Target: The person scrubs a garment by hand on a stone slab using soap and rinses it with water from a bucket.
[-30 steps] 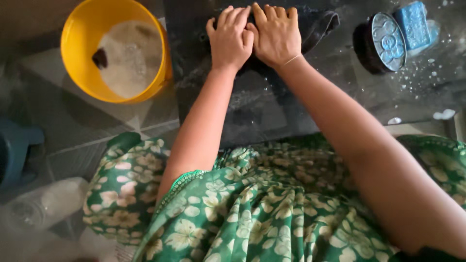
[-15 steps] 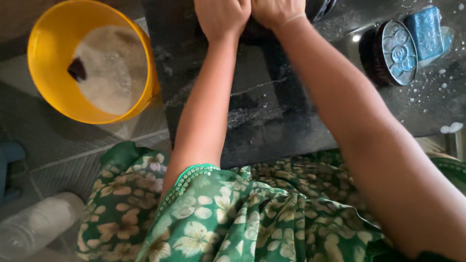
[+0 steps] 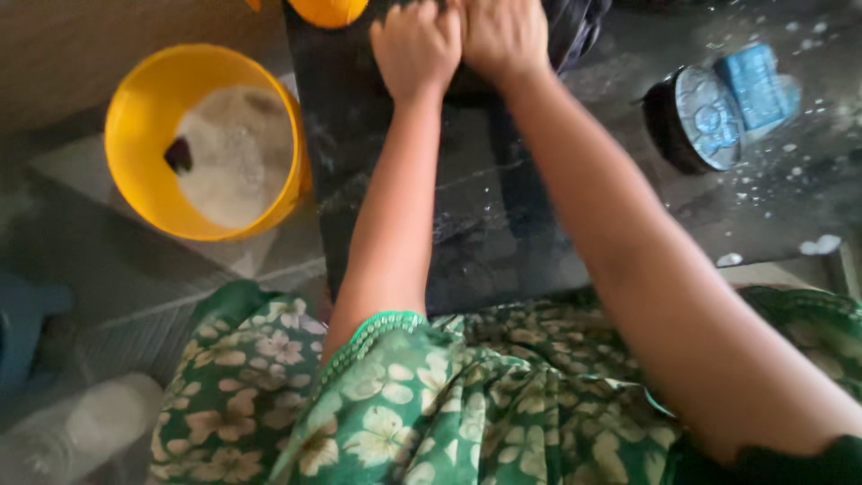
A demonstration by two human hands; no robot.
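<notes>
Dark wet cloth [image 3: 575, 27] lies bunched at the far edge of a black stone slab [image 3: 503, 224], mostly hidden under the two hands, with a folded part showing just to the right of them. Both hands press down on it side by side, touching each other. The left hand [image 3: 415, 47] has its fingers curled into a fist on top of the cloth; the right hand [image 3: 501, 36] is likewise curled, its knuckles bent over the fabric, though the view cuts off the fingertips, so how tightly they grip cannot be told. Both forearms stretch straight out from the body across the slab.

To the right on the wet slab, well apart from the hands, a round scrubbing brush [image 3: 696, 117] with dark bristles and a patterned metal-looking back lies on its side, and a blue bar of soap [image 3: 759, 85] rests just beside it, touching or nearly so. Flecks of white suds [image 3: 813, 244] dot the slab around them.

Left of the slab, on the tiled floor [image 3: 135, 269], stands a yellow bucket [image 3: 144, 180] filled with foamy water, a dark scrap showing at the surface. Another yellow vessel [image 3: 328, 11] peeks in at the top edge. The person's green floral garment [image 3: 431, 404] fills the foreground, and a clear plastic bottle [image 3: 81, 431] lies blurred at lower left.
</notes>
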